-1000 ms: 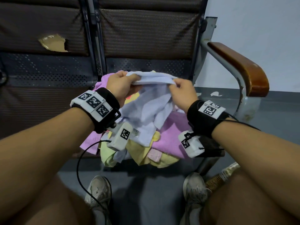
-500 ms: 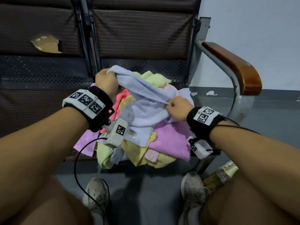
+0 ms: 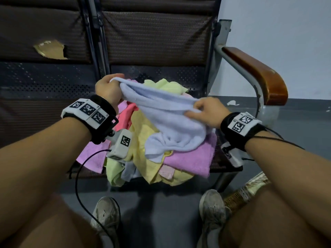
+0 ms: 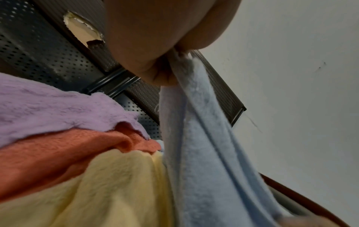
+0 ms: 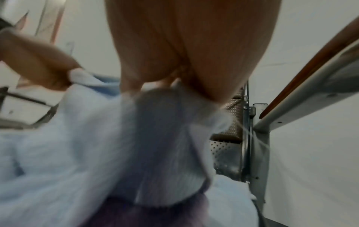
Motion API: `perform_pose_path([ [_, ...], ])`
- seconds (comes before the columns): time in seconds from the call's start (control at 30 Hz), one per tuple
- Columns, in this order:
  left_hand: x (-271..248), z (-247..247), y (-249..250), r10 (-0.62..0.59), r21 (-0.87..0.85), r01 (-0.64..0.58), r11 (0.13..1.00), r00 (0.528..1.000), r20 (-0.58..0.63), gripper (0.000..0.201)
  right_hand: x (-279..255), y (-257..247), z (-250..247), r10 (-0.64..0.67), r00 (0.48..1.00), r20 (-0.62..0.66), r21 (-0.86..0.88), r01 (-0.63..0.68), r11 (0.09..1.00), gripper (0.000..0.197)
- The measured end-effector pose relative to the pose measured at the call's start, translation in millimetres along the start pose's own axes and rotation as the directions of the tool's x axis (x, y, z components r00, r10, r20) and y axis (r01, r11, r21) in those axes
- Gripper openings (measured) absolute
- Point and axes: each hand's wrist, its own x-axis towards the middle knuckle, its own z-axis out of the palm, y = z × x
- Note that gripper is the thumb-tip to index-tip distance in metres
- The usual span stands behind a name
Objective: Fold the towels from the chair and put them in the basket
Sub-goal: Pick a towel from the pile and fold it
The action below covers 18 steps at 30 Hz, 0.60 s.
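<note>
Left hand: the left hand (image 3: 107, 89) is fisted tight round one corner of the light blue towel (image 3: 170, 126), up by the chair back – in the left wrist view the cloth runs straight out of the curled fingers (image 4: 149, 67)
Right hand: the right hand (image 3: 206, 111) pinches the opposite edge between thumb and fingers, lower and out to the right; its own camera is blurred, but cloth bunches right under the palm
What just changed: a second ago both hands sat close together with the towel bunched between them – now they've pulled wide apart, left going up and back, right sliding down the edge, and the top hem is drawn out into a slanting line
Blue towel: only half clear – the lower part still slumps in a crumpled lump on the pink towel (image 3: 193, 158)
Pile: heaped on the chair (image 3: 157, 72) seat, yellow (image 3: 143, 145), coral (image 3: 125, 115), green and pink all unfolded
Basket: not in any view, can't say where it stands
Reading of it: this looks like the spread-out before the first fold; nothing folded yet, so the task is near its start
Next call: probably find the far corners and lift it free, or the sagging part may drag a neighbour along
</note>
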Motion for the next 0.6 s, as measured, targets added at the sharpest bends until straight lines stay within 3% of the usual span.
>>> perform_pose_path([
  [0.07, 1.7, -4.0, -3.2, -0.015, 0.014, 0.015, 1.000, 1.000, 0.019, 0.037, -7.0, 9.9, 3.2, 0.025, 0.986, 0.167, -0.101, -0.008, 0.995, 0.054],
  [0.1, 2.8, -5.3, -5.2, -0.030, 0.027, 0.029, 0.999, 0.999, 0.039, 0.038, -8.7, 13.3, 3.2, 0.045, 0.985, 0.169, -0.098, -0.029, 0.995, 0.054],
  [0.2, 4.0, -9.1, -10.8, -0.071, 0.076, 0.064, 0.995, 0.993, 0.099, 0.033, -9.0, 19.7, -1.5, 0.095, 0.995, 0.016, -0.046, -0.094, 0.995, 0.049],
  [0.3, 7.0, -14.3, -15.8, -0.126, 0.131, 0.115, 0.985, 0.989, 0.082, 0.030, -12.0, 21.1, -5.0, 0.070, 0.998, -0.008, 0.002, -0.069, 0.998, 0.030],
  [0.5, 9.5, -23.1, -12.9, -0.156, 0.148, 0.135, 0.980, 0.977, 0.144, 0.035, -8.7, 16.7, -9.1, 0.074, 0.990, -0.122, 0.126, -0.058, 0.990, 0.050],
  [0.6, 12.0, -28.7, -11.6, -0.135, 0.126, 0.114, 0.986, 0.975, 0.175, 0.029, -10.8, 18.2, -14.7, -0.015, 0.993, -0.121, 0.088, 0.026, 0.996, 0.028],
])
